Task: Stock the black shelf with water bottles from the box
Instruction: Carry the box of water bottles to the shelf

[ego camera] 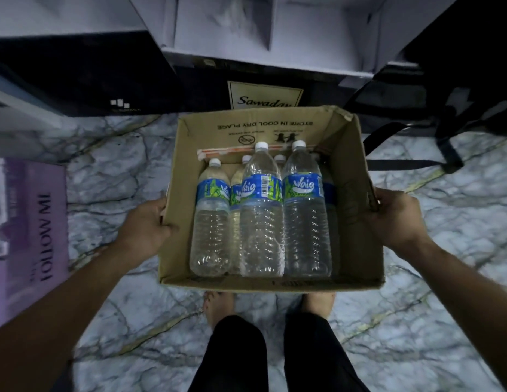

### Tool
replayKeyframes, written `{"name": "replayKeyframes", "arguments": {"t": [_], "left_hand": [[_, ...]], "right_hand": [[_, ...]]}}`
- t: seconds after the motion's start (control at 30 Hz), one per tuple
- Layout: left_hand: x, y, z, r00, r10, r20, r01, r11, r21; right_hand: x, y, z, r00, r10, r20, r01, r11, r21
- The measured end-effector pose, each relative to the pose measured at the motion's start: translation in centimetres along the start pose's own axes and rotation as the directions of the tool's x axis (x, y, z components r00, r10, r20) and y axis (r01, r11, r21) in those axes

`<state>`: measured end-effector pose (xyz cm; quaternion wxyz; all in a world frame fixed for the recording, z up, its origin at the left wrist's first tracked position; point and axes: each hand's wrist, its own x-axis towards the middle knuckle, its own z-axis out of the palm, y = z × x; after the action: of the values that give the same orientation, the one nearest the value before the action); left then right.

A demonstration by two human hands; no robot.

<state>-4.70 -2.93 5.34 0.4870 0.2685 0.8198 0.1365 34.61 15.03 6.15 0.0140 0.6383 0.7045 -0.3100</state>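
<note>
I hold an open cardboard box (351, 171) in front of me, above the marble floor. My left hand (146, 224) grips its left wall and my right hand (393, 219) grips its right wall. Inside lie several clear water bottles (262, 222) with blue and green labels and white caps, caps pointing away from me. Two lie on top of the others. The black shelf (195, 77) stands straight ahead at the top of the view, with pale compartments above its dark base.
A dark box with a cream "Sawaday" label (263, 97) sits under the shelf. A black bag with straps (433, 114) lies at right. A purple box (34, 236) stands at left. My bare feet (218, 306) stand on the marble floor (119, 179).
</note>
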Motion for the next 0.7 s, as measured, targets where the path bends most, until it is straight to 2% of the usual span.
{"name": "replayKeyframes", "arguments": {"t": [0.2,0.43,0.53,0.6,0.7], "left_hand": [[-7.4,2.5,-5.9,1.000,0.002,-0.022,-0.003,1.000,-0.024],[-22.3,7.4,-14.3,0.995,0.076,-0.057,-0.084,0.986,-0.141],[-30.0,10.0,-18.0,0.985,0.124,-0.117,-0.136,0.986,-0.098],[-34.1,10.5,-20.0,0.984,0.112,-0.137,-0.122,0.990,-0.068],[-40.4,11.7,-22.8,0.980,0.130,-0.153,-0.149,0.981,-0.121]], "right_hand": [[-4.8,-5.3,-7.2,1.000,-0.002,-0.016,0.002,1.000,-0.009],[-13.3,-15.2,-20.0,0.998,-0.062,-0.026,0.062,0.998,0.011],[-17.4,-19.1,-25.8,0.988,-0.147,-0.037,0.147,0.989,-0.005],[-20.0,-21.2,-29.1,0.982,-0.186,-0.040,0.186,0.982,0.014],[-23.7,-24.7,-33.6,0.972,-0.226,-0.058,0.227,0.974,0.012]]}}
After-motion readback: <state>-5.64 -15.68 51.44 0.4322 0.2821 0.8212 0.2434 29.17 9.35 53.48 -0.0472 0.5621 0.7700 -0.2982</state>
